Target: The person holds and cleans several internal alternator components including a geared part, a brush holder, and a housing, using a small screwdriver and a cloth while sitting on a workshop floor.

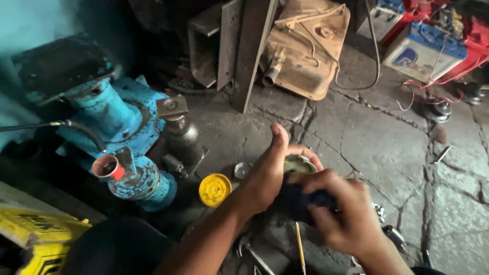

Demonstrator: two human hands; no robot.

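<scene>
My left hand (270, 170) wraps around a round metal part (299, 164) with a dull greenish rim, thumb pointing up. My right hand (342, 214) presses a dark blue cloth (300, 199) against the near side of that part. Both hands hover low over a cracked stone floor (377, 147). Most of the part is hidden by my fingers and the cloth.
A blue hydraulic press (125, 137) with a dark bottle jack (182, 137) stands at left. A yellow round lid (214, 189) and a small metal cap (241, 170) lie by my left wrist. Tools (300, 249) lie below. A rusty tank (305, 46) and batteries (423, 43) sit behind.
</scene>
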